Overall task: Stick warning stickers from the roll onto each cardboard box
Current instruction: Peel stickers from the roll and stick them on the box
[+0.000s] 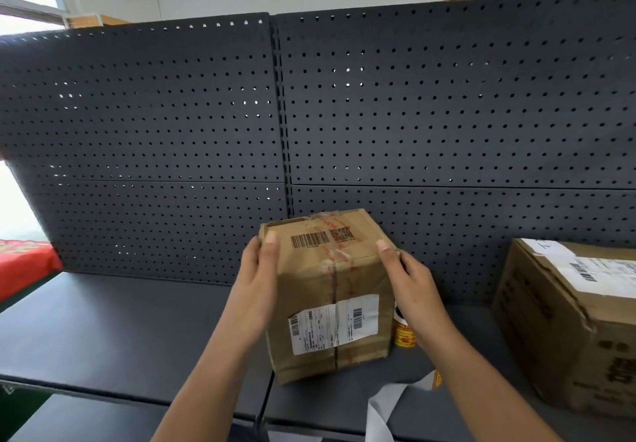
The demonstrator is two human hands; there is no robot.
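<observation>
Both hands grip the small cardboard box [330, 290]: left hand [256, 279] on its left edge, right hand [411, 281] on its right edge. The sticker roll [404, 333] sits just right of this box. Bare shelf [120, 331] extends left; a larger box [571, 321] stands well right.

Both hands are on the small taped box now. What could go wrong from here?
1. The sticker roll sits right behind the box, beside the right hand; shifting the box could knock it.
2. The loose backing strip trails off the shelf edge and might snag.

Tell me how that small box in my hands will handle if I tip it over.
The small box, gripped by left hand and right hand, looks dented and creased, so probably soft-walled. It stands taller than wide, so likely tips easily. Its tape may feel slick.
</observation>
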